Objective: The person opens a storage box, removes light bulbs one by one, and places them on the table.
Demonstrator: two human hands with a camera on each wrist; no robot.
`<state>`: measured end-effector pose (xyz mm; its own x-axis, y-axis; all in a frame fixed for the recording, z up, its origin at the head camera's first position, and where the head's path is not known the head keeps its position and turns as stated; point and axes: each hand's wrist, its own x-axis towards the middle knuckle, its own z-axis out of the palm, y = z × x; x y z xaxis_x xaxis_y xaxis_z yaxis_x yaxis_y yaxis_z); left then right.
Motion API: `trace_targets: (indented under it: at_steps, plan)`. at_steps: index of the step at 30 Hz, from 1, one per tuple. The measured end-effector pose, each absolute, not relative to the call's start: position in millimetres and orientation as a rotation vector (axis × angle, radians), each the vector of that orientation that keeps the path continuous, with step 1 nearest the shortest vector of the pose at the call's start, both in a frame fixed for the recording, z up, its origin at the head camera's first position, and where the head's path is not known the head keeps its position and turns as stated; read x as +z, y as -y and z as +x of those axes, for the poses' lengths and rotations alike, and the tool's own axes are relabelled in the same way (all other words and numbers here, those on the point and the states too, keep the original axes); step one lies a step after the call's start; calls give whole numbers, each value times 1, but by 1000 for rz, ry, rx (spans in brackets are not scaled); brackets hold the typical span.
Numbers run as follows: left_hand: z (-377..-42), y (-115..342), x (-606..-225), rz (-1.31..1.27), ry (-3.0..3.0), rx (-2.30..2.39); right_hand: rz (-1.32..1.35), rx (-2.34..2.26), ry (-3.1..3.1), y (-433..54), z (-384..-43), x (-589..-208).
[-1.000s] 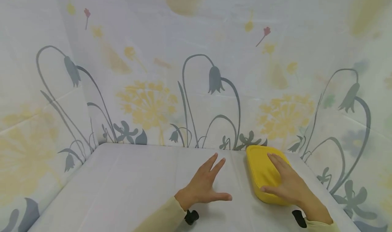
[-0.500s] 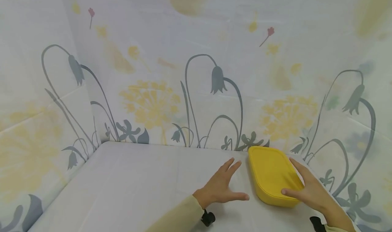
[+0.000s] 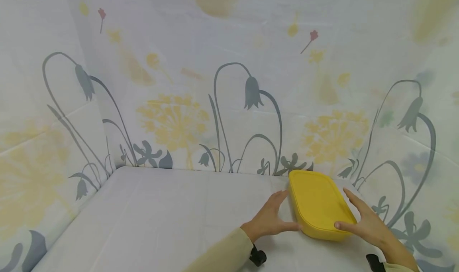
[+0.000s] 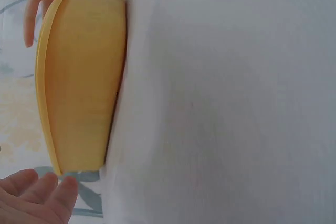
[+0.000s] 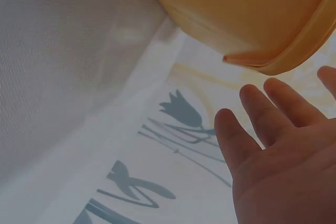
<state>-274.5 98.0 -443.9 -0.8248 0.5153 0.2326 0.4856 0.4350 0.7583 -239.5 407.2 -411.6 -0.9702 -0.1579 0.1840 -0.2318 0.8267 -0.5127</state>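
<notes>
Yellow box (image 3: pixel 320 204), plain-topped, left hand (image 3: pixel 268 219) spread wide, right hand (image 3: pixel 370 225) spread wide alongside

Left hand (image 3: pixel 267 220) and right hand (image 3: pixel 371 226) apart, fingers (image 5: pixel 262 114) loosely extended, thumbs (image 3: pixel 291 226) toward each other.

Box (image 3: pixel 320 204) on table (image 3: pixel 161 216) — right side (backdrop (image 3: pixel 229 36) behind).

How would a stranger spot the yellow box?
Find the white table below the flower-printed backdrop. On its right side, between the left hand and right hand, sits the yellow box. It is solid, bright yellow, unlike the backdrop's pale yellow flowers.
</notes>
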Motion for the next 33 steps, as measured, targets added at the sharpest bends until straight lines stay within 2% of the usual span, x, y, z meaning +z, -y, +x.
trace_targets:
  at_steps: [16,33]
  plan:
    - [-275,-131,-450,618,-2423,1559,294,1034,2931,-419,-244,-428]
    - [-277,-143,-451,542,-2378,1602,298,1070,2969,-424,-246,-430]
